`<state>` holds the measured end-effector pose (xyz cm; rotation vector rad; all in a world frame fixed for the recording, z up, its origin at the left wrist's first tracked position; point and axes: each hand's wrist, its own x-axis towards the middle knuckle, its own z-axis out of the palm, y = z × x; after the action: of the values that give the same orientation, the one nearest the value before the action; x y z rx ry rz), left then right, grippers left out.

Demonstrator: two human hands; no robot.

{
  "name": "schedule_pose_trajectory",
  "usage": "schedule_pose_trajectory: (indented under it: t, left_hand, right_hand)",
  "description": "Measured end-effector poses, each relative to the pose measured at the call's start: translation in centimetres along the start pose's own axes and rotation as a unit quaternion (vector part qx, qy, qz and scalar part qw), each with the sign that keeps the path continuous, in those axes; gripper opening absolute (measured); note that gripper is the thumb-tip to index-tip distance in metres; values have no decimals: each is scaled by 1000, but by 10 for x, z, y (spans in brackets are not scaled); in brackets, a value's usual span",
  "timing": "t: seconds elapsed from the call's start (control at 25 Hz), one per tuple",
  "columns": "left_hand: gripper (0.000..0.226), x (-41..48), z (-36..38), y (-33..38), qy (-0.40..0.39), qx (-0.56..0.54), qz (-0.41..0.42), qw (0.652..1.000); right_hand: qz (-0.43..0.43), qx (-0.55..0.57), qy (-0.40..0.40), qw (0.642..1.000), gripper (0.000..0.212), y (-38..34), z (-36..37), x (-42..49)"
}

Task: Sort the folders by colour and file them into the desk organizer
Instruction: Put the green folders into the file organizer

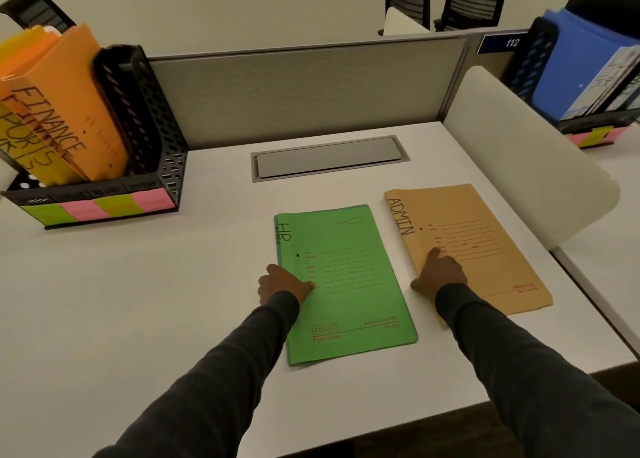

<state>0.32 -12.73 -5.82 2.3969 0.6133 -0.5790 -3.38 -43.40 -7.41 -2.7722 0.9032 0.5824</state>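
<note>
Table: white table; two loose folders lie flat on it, near each other but apart.
Green folder: green folder marked "HR", in the middle of the table.
Tan folder: tan folder marked "ADMIN", to the right of the green one.
Left hand: left hand at the left edge of the green folder; grip pinching that edge, thumb on the cover, fingers curled.
Right hand: right hand on the left edge of the tan folder; forefinger stretched on the cover, other fingers curled; whether the grip pinches the edge, I cannot tell.
Left organizer: black mesh organizer at far left, holding leaning orange folders marked "FINANCE".
Right organizer: second organizer at far right, with blue folders.
Background: grey partition behind the table.
</note>
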Motion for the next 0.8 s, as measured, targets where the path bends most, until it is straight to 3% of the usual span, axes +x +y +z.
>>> schedule_pose_trajectory:
  t: [0.28,0.44,0.8]
  left_hand:
    - [73,9,1,1,-7,-83,-27,996]
    - [53,18,-2,1,-45,-92,-18,995]
    - [42,39,-43,-28,-124,-155,-1,980]
  right_hand:
    - [17,-18,21,999,69,-21,10,2]
    - [16,-44,35,998,67,-25,6,2]
    - [-15,-57,77,995,61,-64,-1,-34]
